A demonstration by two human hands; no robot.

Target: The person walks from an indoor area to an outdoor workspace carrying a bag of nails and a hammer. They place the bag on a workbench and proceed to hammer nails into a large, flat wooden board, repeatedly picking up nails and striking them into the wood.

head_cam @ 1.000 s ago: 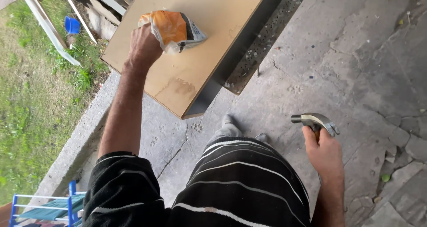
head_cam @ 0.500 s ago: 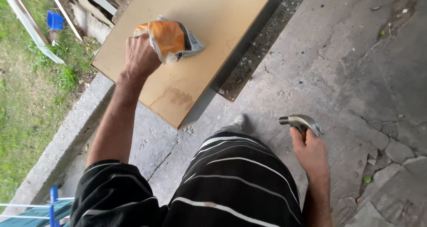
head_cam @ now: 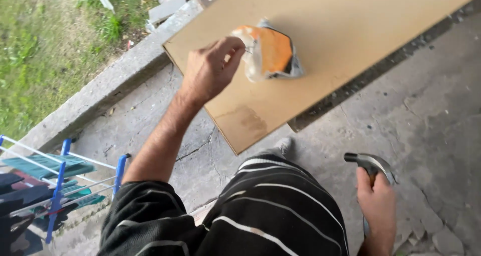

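My left hand reaches over the corner of a large brown board, fingers pinched at the edge of a crumpled orange and white bag lying on it. Something thin, like a small nail, seems to show at the fingertips, but I cannot tell for sure. My right hand hangs low at my side and grips a claw hammer, its metal head pointing left above the cracked concrete floor.
A low concrete kerb borders grass at the left. A blue and white drying rack with clothes stands at the lower left. Planks and scrap lie beyond the board's corner. My striped shirt fills the bottom centre.
The view has shifted, so the board and bag now sit further right. My left hand has lifted off the bag's top to pinch at its edge. The hammer stays held low.
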